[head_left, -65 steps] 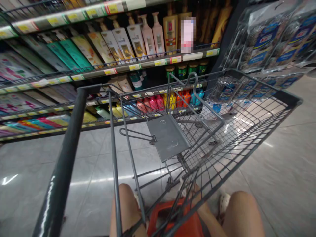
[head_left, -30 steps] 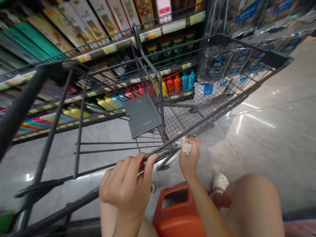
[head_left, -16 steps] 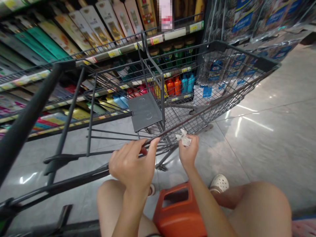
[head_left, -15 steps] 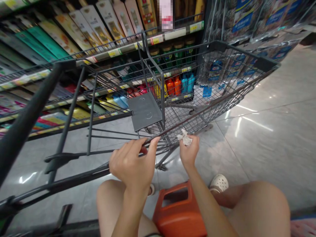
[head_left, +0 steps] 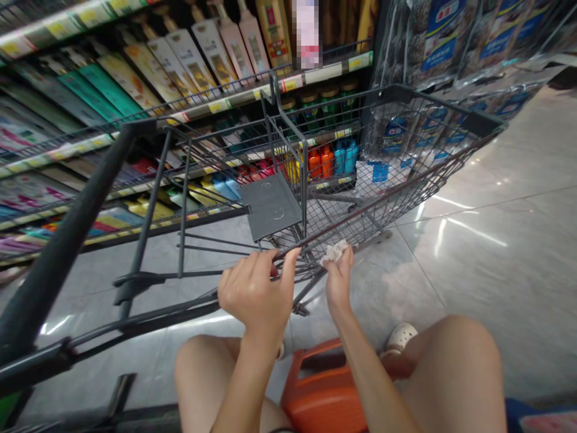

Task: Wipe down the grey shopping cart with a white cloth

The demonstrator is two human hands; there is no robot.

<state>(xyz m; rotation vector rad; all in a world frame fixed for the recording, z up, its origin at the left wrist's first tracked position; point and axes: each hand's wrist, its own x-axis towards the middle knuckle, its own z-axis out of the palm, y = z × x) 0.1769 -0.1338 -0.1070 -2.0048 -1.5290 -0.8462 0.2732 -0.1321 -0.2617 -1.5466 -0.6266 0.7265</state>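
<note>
A grey wire shopping cart (head_left: 396,186) stands in front of me, its handle bar (head_left: 72,234) slanting across the left. My left hand (head_left: 259,288) is wrapped over the cart's near side rail, thumb pointing up. To the right of it, my right hand (head_left: 339,282) is closed on a crumpled whitish tissue (head_left: 334,252), held against or very near the lower wires of the basket side; actual contact I cannot make out. The grey child-seat flap (head_left: 273,207) lies folded down inside the cart.
Shelves with pump bottles (head_left: 175,57) run behind the cart, with orange bottles (head_left: 321,161) lower down. Clear packs with blue labels (head_left: 444,36) hang at the right. An orange plastic stool or basket (head_left: 324,394) is between my legs on the grey tiled floor (head_left: 451,258).
The view has shifted slightly, with cart and shelves appearing lower and further right. My right hand has tilted the tissue leftward toward the wires. My left hand keeps its grip on the rail.
</note>
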